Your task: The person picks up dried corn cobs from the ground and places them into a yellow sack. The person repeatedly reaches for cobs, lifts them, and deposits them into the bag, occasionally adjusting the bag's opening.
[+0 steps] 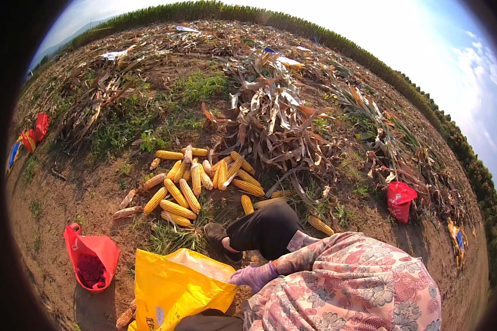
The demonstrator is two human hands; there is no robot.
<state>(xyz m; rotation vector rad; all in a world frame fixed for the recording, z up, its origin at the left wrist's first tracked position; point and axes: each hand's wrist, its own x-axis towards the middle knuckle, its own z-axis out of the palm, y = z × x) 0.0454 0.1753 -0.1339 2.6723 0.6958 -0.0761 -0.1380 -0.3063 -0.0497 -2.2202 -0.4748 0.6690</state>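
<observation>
My right hand (254,277), in a light purple glove, grips the rim of a yellow plastic sack (178,285) at the sack's right side. The sack's mouth gapes, showing a whitish lining; dark writing runs down its front. My left hand is out of view. Beyond my bent knee (273,221) and dark shoe (216,237) lies a loose heap of husked yellow corn cobs (188,194), some paler and shrivelled. A single corn cob (321,225) rests on the right of the knee.
A red bag (107,256) with dark contents stands left of the sack. Dry corn stalks (273,120) are piled behind the cobs. Another red bag (400,198) stands at right, and red bags (41,126) sit at far left. Standing corn (215,10) edges the field.
</observation>
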